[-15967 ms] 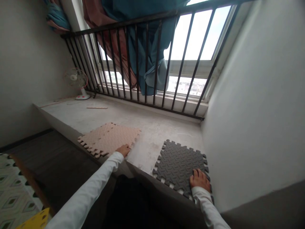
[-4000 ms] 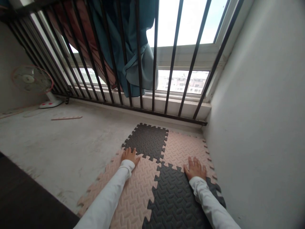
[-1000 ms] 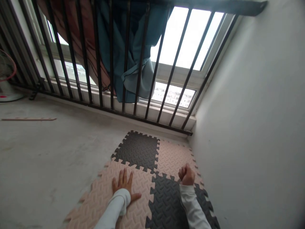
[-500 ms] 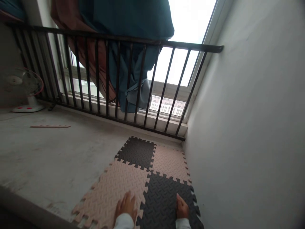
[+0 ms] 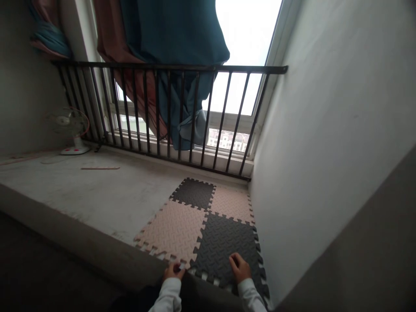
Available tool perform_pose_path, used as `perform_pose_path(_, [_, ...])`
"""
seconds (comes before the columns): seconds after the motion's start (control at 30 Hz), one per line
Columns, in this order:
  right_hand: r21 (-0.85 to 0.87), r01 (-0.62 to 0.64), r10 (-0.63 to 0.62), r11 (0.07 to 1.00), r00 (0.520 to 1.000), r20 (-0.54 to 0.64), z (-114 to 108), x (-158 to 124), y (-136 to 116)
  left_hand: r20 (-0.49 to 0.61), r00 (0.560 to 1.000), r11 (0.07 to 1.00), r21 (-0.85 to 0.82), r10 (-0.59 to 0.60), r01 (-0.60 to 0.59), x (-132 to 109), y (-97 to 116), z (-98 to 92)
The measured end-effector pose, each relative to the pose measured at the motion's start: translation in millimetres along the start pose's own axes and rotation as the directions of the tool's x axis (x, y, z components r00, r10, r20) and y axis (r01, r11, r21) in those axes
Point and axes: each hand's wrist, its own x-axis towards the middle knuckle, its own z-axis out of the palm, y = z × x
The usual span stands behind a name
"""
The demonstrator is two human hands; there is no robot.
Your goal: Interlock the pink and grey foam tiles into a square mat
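Four-square foam puzzle matting lies on the pale ledge: a beige tile (image 5: 177, 227) at front left, a black tile (image 5: 224, 242) at front right, and a smaller-looking black tile (image 5: 194, 193) and beige tile (image 5: 231, 201) behind. My left hand (image 5: 173, 271) is at the toothed front edge of the near beige tile, fingers curled; whatever is in them, if anything, is hidden. Over the near black tile is my right hand (image 5: 241, 268), its fingers curled in with nothing visible in them. Whether it touches the foam I cannot tell.
A white wall (image 5: 312, 130) borders the mat on the right. Behind stands a dark metal railing (image 5: 169, 67) before a window and blue curtain (image 5: 175, 34). A fan (image 5: 75, 130) and a thin pinkish strip (image 5: 100, 168) are farther left. The ledge drops off in front.
The view has pulled back, showing more of the ledge's front edge. My left hand has gone from flat on the beige tile to curled at its front edge. My right hand stays over the black tile.
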Motion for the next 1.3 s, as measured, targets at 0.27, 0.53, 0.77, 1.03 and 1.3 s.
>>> perform_pose_path(0.27, [-0.072,0.085,-0.080,0.994,0.994,0.069,-26,-26,-2,0.070,0.977,0.850,-0.484,-0.200,0.209,-4,6,-3.9])
perform_pose_path(0.53, [-0.297,0.148,-0.081,0.943,0.970,0.228,-28,-11,7,0.145,0.924,0.725,-0.581,-0.355,0.370,4,6,0.2])
perform_pose_path(0.77, [-0.494,0.155,-0.030,0.855,0.967,0.253,-15,2,19,0.171,0.851,0.625,-0.611,-0.496,0.486,12,5,-3.3])
perform_pose_path(1.03, [-0.812,0.229,-0.088,0.537,0.972,0.216,7,-17,39,0.108,0.849,0.693,-0.530,-0.517,0.489,22,-4,0.9])
perform_pose_path(1.3, [-0.792,0.219,0.026,0.570,0.959,0.284,5,-9,48,-0.051,0.925,0.868,-0.368,-0.378,0.334,20,-6,3.0])
